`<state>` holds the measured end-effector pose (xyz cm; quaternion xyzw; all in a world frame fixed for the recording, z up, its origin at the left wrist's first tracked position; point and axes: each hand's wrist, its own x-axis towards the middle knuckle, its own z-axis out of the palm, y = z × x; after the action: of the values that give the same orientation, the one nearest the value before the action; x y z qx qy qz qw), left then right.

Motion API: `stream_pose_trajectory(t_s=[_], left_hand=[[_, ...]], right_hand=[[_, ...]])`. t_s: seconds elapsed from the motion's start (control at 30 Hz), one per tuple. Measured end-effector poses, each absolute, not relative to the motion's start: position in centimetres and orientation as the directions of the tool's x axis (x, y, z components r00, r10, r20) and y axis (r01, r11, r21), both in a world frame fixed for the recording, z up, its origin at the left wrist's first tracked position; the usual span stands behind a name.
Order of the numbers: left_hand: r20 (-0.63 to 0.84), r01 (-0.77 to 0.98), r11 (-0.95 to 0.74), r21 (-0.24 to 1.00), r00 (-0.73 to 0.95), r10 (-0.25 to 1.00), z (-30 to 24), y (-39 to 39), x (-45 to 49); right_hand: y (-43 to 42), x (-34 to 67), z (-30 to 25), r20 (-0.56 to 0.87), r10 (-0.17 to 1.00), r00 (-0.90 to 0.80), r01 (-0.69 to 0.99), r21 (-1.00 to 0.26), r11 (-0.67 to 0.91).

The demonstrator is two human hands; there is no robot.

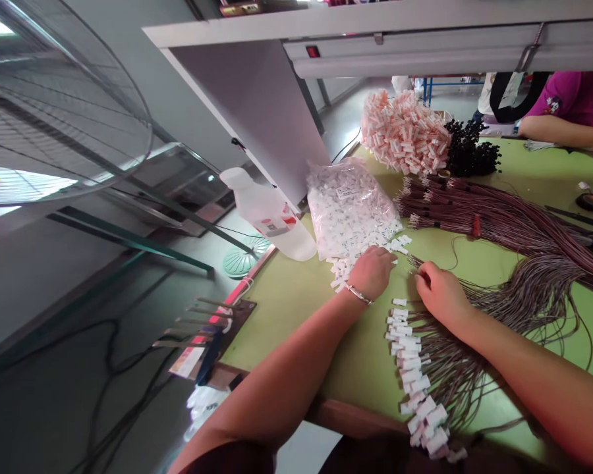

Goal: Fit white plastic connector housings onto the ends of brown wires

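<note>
My left hand [373,271] has its fingers closed at the edge of a loose pile of small white plastic connectors [342,268], and a white connector shows at its fingertips. Just to the right, my right hand [441,293] pinches a few thin brown wires [415,261], whose bare ends point toward my left hand. Below both hands runs a row of white connectors [411,362] fitted on brown wires. Those wires spread rightward under my right forearm. Behind my left hand lies a clear plastic bag [350,204] full of white connectors.
A white bottle [271,217] lies tilted by the bag. Farther back are a heap of pink-white connectors [405,131], black parts [472,148] and bundled brown wires [504,224]. Metal prongs [197,326] stick out at the table's left edge. A fan [64,105] stands left; a co-worker's arm [563,131] rests opposite.
</note>
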<state>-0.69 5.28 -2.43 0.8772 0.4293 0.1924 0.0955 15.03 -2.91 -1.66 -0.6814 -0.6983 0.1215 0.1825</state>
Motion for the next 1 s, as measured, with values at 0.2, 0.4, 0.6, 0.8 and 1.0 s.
stream_pose_trajectory(t_s=[0.2, 0.4, 0.6, 0.8, 1.0], left_hand=[[0.13, 0.488, -0.313, 0.814, 0.373, 0.919, -1.0, 3.7, -1.9], [-0.421, -0.063, 0.464, 0.883, 0.328, 0.846, -0.7, 2.5, -1.2], [-0.498, -0.139, 0.582, 0.801, 0.385, 0.777, -0.7, 2.7, -0.9], [-0.485, -0.121, 0.57, 0.813, 0.401, 0.777, -1.0, 2.6, -0.8], [-0.348, 0.035, 0.365, 0.93, 0.399, 0.848, -0.9, 2.2, -0.6]], right_hand=[[-2.7, 15.9, -2.2, 0.154, 0.987, 0.036, 0.712, -0.697, 0.083], [-3.3, 15.8, -1.4, 0.23, 0.973, 0.008, 0.685, -0.71, 0.162], [-3.4, 15.7, -1.4, 0.252, 0.965, -0.074, 0.75, -0.624, 0.221], [-3.3, 15.8, -1.5, 0.246, 0.968, -0.046, 0.808, -0.561, 0.181], [-3.3, 16.0, -1.6, 0.287, 0.954, -0.09, 0.897, -0.392, 0.202]])
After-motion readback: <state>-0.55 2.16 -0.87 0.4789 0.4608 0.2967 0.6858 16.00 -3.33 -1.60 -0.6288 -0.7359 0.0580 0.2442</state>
